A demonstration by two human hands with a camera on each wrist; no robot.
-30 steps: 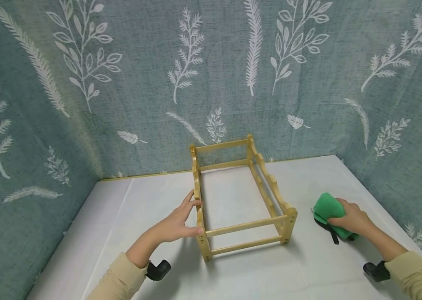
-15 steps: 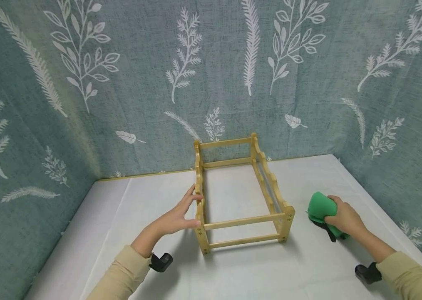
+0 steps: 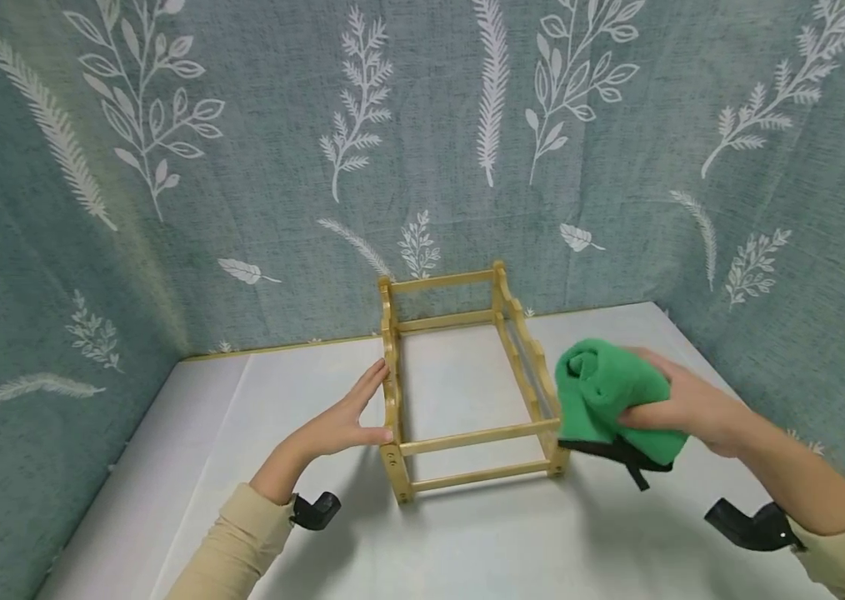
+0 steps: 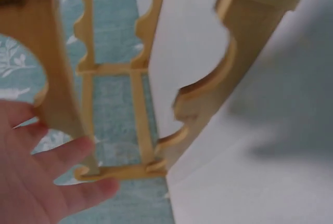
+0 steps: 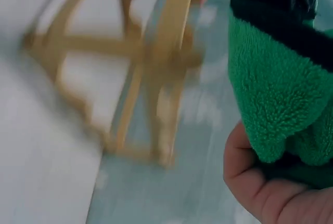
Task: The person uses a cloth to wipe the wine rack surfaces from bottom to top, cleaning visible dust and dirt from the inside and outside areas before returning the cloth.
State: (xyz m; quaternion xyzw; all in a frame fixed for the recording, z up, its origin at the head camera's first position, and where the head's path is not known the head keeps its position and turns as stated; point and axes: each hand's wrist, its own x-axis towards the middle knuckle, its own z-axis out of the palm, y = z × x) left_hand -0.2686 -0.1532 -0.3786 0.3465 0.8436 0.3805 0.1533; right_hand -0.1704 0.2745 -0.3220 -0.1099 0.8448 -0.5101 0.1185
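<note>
My right hand (image 3: 700,408) grips a rolled green towel (image 3: 606,387) with black edging, held above the white table to the right of a wooden rack. Close up in the right wrist view, the towel's fluffy pile (image 5: 276,89) and dark hem show, with my curled finger below. The light wooden rack (image 3: 482,436), with scalloped side rails, stands at mid-table. Spread along its left side, my left hand (image 3: 332,429) has its fingertips and thumb at the rail. In the left wrist view those fingers (image 4: 73,156) look fairly straight beside the scalloped wood (image 4: 250,21).
A white cloth covers the table (image 3: 295,375). Blue-green curtains (image 3: 272,167) with white leaf prints hang behind it and at both sides. A black wrist camera (image 3: 748,527) sits at the right sleeve, another black camera (image 3: 315,510) at the left.
My right hand has lifted the green towel off the table and brought it left, towards the rack. The left hand stays at the rack's left side.
</note>
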